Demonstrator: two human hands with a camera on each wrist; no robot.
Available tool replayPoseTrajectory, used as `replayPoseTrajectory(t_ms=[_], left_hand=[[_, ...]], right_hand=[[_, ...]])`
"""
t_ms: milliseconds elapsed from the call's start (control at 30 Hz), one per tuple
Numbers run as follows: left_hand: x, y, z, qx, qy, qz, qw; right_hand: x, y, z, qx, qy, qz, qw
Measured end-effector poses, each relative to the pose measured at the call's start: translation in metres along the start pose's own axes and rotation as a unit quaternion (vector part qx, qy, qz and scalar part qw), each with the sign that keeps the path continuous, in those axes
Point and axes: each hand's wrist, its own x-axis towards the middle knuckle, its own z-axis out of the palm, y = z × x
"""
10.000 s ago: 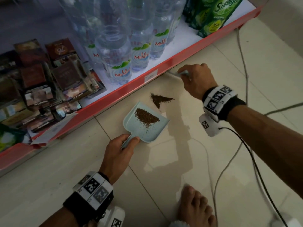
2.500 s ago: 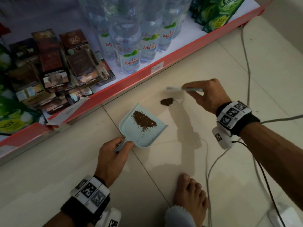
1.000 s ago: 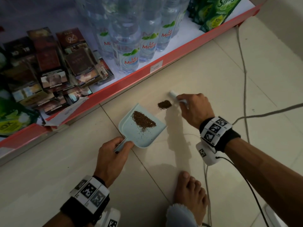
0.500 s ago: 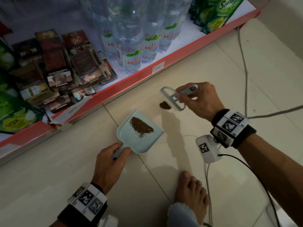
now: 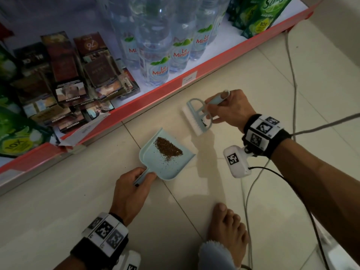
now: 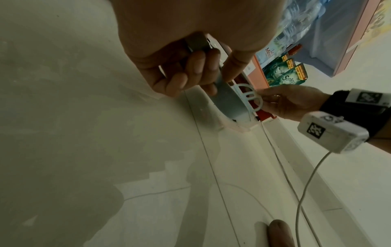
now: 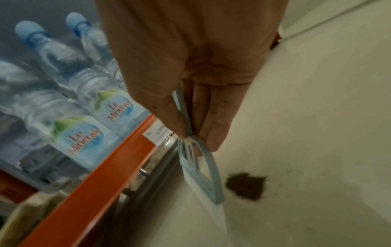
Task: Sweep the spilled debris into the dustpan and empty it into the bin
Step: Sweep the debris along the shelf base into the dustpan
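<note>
A light blue dustpan (image 5: 155, 164) lies flat on the tiled floor with a pile of brown debris (image 5: 168, 148) in it. My left hand (image 5: 144, 175) grips its handle; the left wrist view shows my fingers (image 6: 190, 73) curled round it. My right hand (image 5: 211, 109) pinches the handle of a small blue brush (image 5: 196, 114) with white bristles (image 5: 191, 121), just beyond the pan's open edge. In the head view the brush hides a second small debris pile (image 7: 245, 187), which lies on the floor beside the bristles (image 7: 213, 205). No bin is in view.
A red-edged low shelf (image 5: 155, 94) runs along the far side, with water bottles (image 5: 155, 61), dark packets (image 5: 66, 78) and green pouches (image 5: 257, 18). Cables (image 5: 292, 78) trail over the floor at right. My bare foot (image 5: 228, 228) is just behind the pan.
The brush was down beside the small floor pile, then lifted clear of it, and now it has come down over the pile. The dustpan and my left hand have barely moved.
</note>
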Motion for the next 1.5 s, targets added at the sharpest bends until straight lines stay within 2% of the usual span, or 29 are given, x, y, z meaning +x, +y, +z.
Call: replayPoseTrajectory(t_ms=[67,167,267,367,467,533,633,733,800,867,1000,1067,1200,1300,1367,1433,1500], left_hand=[[0.002,0.002,0.003,-0.001,-0.003,0.006,1.0],[0.003,0.002,0.003,-0.003,-0.01,0.011,1.0],[0.0,-0.003,-0.002,-0.002,-0.002,0.007,1.0],[-0.005,-0.009,-0.01,-0.006,0.018,-0.01,1.0],[-0.01,-0.015,-0.019,-0.013,0.03,-0.025,0.999],[-0.013,-0.019,-0.022,-0.014,0.031,-0.031,0.999],[-0.017,-0.022,-0.024,-0.014,0.028,-0.035,0.999],[-0.019,-0.026,-0.026,-0.005,0.031,-0.03,0.999],[-0.02,-0.028,-0.028,0.003,0.035,-0.019,0.999],[-0.02,-0.029,-0.029,0.001,0.037,-0.015,0.999],[-0.017,-0.028,-0.029,0.007,0.029,-0.011,0.999],[-0.014,-0.024,-0.025,0.008,0.025,-0.003,1.0],[-0.008,-0.017,-0.017,0.016,0.009,0.019,1.0],[-0.003,-0.013,-0.011,0.018,0.003,0.038,0.999],[-0.001,-0.009,-0.008,0.013,0.0,0.041,0.999],[0.001,-0.007,-0.004,0.009,-0.007,0.039,0.999],[0.002,-0.004,-0.002,0.012,-0.014,0.037,0.999]], right_hand=[[0.004,-0.012,0.013,0.063,-0.006,0.019,0.998],[0.01,-0.023,0.038,0.096,-0.027,0.056,0.993],[0.014,-0.017,0.047,0.012,-0.022,0.088,0.996],[0.016,-0.005,0.029,-0.168,0.066,0.008,0.984],[0.014,0.0,0.008,-0.149,0.084,-0.042,0.984],[0.008,-0.001,0.008,-0.084,0.051,-0.042,0.994],[-0.006,-0.002,0.031,0.045,-0.044,0.004,0.998],[-0.018,0.002,0.059,0.043,-0.12,0.031,0.991],[-0.022,0.008,0.065,0.002,-0.135,0.032,0.99],[-0.022,0.014,0.058,-0.046,-0.111,0.011,0.993],[-0.009,0.019,0.021,-0.164,0.006,-0.062,0.984],[-0.003,0.021,0.004,-0.19,0.034,-0.061,0.979],[-0.001,0.021,-0.019,-0.077,0.027,-0.019,0.997],[-0.001,0.015,-0.035,-0.008,0.046,-0.036,0.998],[0.004,0.009,-0.043,-0.069,0.081,-0.085,0.991],[0.011,0.006,-0.041,-0.196,0.113,-0.139,0.964],[0.017,0.002,-0.031,-0.262,0.128,-0.153,0.944]])
